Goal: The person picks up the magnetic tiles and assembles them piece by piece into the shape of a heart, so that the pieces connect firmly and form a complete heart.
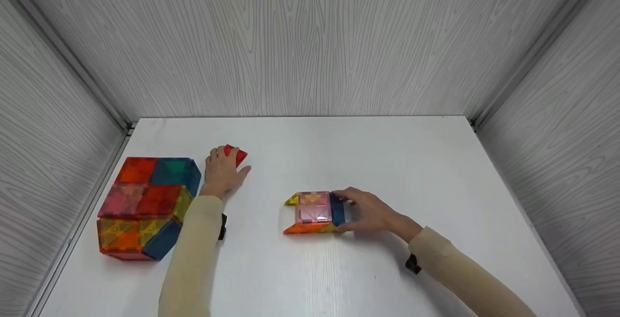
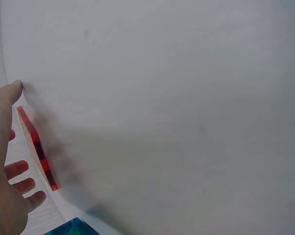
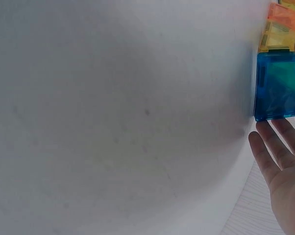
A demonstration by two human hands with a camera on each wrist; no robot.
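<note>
My left hand (image 1: pixel 222 174) is over a red triangular magnetic tile (image 1: pixel 240 155) at the back left of the table. Its fingertips lie on or beside the tile; the thumb points away to the right. In the left wrist view the red tile (image 2: pixel 38 149) shows edge-on between thumb and lower fingers. Right of centre, my right hand (image 1: pixel 370 212) holds a small magnetic tile build (image 1: pixel 314 206) by its blue end, thumb at the front and fingers at the back. That build has a pink top and yellow and orange sides. The right wrist view shows its blue square tile (image 3: pixel 280 85) close up.
A larger block of red, pink, yellow, orange, blue and teal magnetic tiles (image 1: pixel 140 200) stands at the left, close beside the left forearm. Wood-grain panels (image 1: pixel 300 40) rise behind the white table (image 1: pixel 387 162) and along both sides.
</note>
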